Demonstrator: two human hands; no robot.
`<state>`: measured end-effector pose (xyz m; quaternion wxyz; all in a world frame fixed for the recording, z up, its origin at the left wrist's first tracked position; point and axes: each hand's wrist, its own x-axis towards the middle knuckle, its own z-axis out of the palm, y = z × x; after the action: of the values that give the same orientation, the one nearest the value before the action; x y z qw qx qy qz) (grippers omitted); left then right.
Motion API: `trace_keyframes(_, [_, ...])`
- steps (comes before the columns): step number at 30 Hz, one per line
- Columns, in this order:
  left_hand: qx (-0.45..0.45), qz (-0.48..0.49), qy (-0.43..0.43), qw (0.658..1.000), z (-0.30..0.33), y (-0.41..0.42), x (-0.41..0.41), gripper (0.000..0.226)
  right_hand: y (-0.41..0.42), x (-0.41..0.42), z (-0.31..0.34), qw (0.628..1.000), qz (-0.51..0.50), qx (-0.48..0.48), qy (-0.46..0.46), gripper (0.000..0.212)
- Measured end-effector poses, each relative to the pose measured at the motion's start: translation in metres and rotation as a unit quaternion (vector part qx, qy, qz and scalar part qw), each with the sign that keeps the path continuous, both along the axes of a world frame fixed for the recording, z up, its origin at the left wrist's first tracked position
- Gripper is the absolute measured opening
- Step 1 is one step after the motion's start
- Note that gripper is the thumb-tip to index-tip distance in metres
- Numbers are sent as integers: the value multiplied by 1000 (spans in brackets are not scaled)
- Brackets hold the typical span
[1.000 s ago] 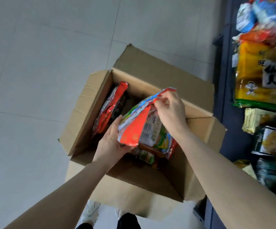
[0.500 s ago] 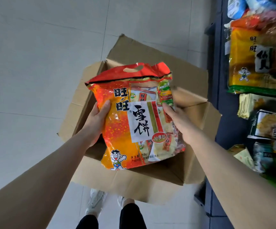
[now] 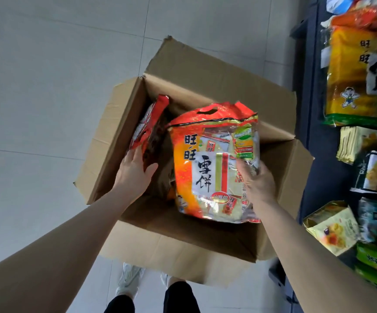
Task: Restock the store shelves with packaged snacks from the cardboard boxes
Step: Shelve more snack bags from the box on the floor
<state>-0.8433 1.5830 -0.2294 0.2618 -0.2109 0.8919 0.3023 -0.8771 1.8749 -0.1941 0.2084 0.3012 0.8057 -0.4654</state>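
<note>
A: Start at the left. What is the left hand (image 3: 135, 170) doing?

B: It reaches down into the open brown cardboard box (image 3: 208, 91), fingers straight and together, thumb spread. The fingertips touch the dark red foil snack bag (image 3: 148, 132) standing on edge against the box's left wall. It curls round nothing.

A: And the right hand (image 3: 256, 184)?

B: It grips the large orange-and-red rice cracker bag (image 3: 210, 163) at its right edge. The fingers are curled onto the front of the pack, over the clear plastic.

A: Where is that bag?

B: Over the box opening, upright with its face to the camera, tilted slightly. It has a red top strip with a cut-out handle, a white label with black characters, and a clear window showing small wrapped packets inside. Whether its bottom edge touches anything in the box, I cannot tell.

A: What is around?

B: Pale grey floor tiles (image 3: 47, 86) to the left and behind. To the right, a dark blue shelf unit (image 3: 314, 123) stands just beside the box, holding a yellow-and-green snack bag (image 3: 352, 75) and other packs below it. White shoes (image 3: 128, 279) show under the box's near flap.
</note>
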Motion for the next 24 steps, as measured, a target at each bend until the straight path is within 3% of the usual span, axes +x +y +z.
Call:
trace_keyframes(2, [-44, -17, -33, 998, -14, 1, -5, 80, 8, -1, -7, 996, 36, 77, 22, 46])
trace_keyframes(8, [-81, 23, -32, 996, -52, 0, -18, 99, 19, -4, -34, 988, 75, 130, 44, 47])
trace_keyframes(12, [-76, 16, -3, 997, -70, 7, -15, 90, 22, -7, -53, 984, 82, 151, 52, 49])
trace_keyframes(15, [-31, -27, 61, 997, -77, 19, -8, 81, 27, -10, -57, 982, 88, 155, 65, 48])
trace_keyframes(19, [-3, -174, 86, 981, -81, 37, 5, 106, 31, -13, -59, 987, 83, 127, 60, 46])
trace_keyframes(24, [-37, -102, -1, 994, -86, 55, 4, 116, 32, -16, -57, 993, 83, 86, 20, 50])
